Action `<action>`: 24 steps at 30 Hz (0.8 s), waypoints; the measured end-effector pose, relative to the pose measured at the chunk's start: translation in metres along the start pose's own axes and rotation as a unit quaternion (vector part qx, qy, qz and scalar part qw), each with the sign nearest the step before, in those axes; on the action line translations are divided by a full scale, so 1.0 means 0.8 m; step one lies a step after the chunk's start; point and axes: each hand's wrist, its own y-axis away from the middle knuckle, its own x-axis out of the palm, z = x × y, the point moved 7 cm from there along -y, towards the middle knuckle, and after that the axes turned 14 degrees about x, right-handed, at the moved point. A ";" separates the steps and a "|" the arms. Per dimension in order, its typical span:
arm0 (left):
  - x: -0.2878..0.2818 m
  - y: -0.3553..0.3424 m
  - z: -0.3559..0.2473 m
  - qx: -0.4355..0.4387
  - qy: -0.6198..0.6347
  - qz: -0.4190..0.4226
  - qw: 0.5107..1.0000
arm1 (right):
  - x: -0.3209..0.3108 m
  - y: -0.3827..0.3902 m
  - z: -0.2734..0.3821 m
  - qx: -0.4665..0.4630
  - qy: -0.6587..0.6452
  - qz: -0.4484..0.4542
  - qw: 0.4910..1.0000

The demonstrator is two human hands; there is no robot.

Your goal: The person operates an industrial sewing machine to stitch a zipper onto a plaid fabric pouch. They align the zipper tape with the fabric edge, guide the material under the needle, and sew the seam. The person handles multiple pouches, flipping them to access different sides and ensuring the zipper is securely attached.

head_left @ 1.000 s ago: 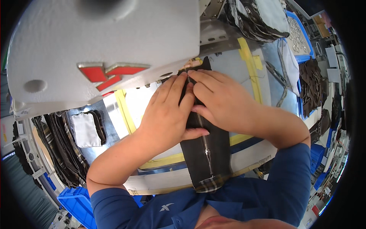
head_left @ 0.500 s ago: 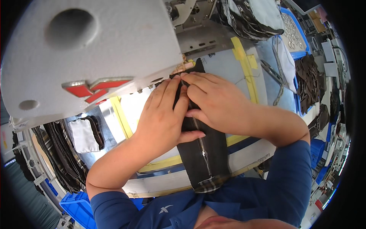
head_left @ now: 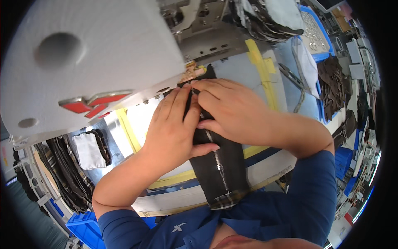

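Note:
A long black fabric strip (head_left: 228,162) with a metal zipper down its middle lies lengthwise under a sewing machine (head_left: 116,62). Its far end passes by the presser foot (head_left: 191,72); its near end, with a plaid edge, reaches my shirt. My left hand (head_left: 172,120) rests on the strip's left side, fingers stretched toward the foot and thumb out across the zipper. From the right, my right hand (head_left: 232,106) presses on the strip, fingers partly bent, thumb beside the zipper teeth. Both hands' fingertips nearly meet just in front of the foot. The zipper slider (head_left: 219,168) shows nearer me.
Stacked zippered pieces (head_left: 68,170) lie at the left, beside a white-backed piece (head_left: 89,150). Another pile (head_left: 269,20) sits at the far right. Scissors (head_left: 292,76), a tray of metal rings (head_left: 313,33) and dark brown pieces (head_left: 331,83) are on the right. Yellow tape (head_left: 263,74) marks the table.
The view has shifted slightly, so the machine appears farther left. Both hands keep nearly the same pose on the strip, with their fingertips still close to the presser foot.

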 end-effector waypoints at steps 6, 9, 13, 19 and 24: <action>0.000 0.001 -0.003 0.008 -0.033 0.019 0.999 | -0.029 0.002 -0.006 0.044 -0.014 0.071 0.996; 0.002 0.005 -0.006 0.004 -0.061 0.026 0.998 | -0.090 0.023 -0.035 0.101 0.033 -0.046 0.993; 0.006 0.007 -0.006 0.009 -0.061 0.016 0.998 | -0.172 0.068 -0.138 0.263 0.102 -0.157 0.947; 0.007 0.006 -0.007 0.020 -0.061 0.008 0.998 | -0.249 0.205 -0.305 0.456 0.193 -0.096 0.863; 0.006 0.006 -0.008 0.023 -0.063 -0.003 0.998 | -0.225 0.236 -0.343 0.481 0.184 -0.058 0.856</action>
